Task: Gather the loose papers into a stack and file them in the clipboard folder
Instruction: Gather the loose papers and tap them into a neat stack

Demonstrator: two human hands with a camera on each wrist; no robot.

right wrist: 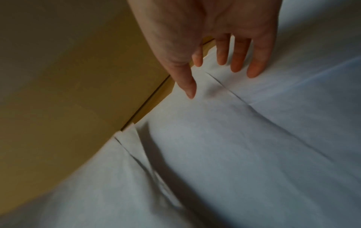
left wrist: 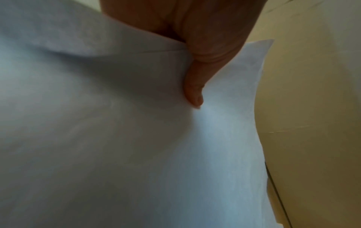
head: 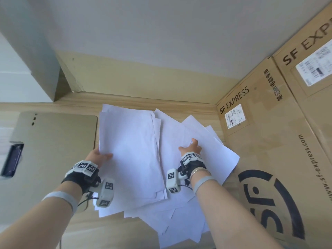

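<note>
At the far left of the pale wooden tabletop lies a flat grey-beige clipboard folder, closed, with a dark metal clip at its left edge. Just to its right, the left hand pinches the near left edge of a bundle of plain white paper sheets, thumb on top and fingers hidden beneath; the left wrist view shows the thumb pressed onto the top sheet, with the bundle's edge lifted off the table. These held sheets overlap a wider fan of loose white papers spread on the tabletop toward the near edge and the right. Further right, the right hand is spread wide and holds nothing; in the right wrist view its straight fingertips reach down to the loose sheets, whether touching I cannot tell. Right of the papers stand brown cardboard shipping boxes printed "SF EXPRESS", and a few sheet corners touch or slip beside the nearest box.
</note>
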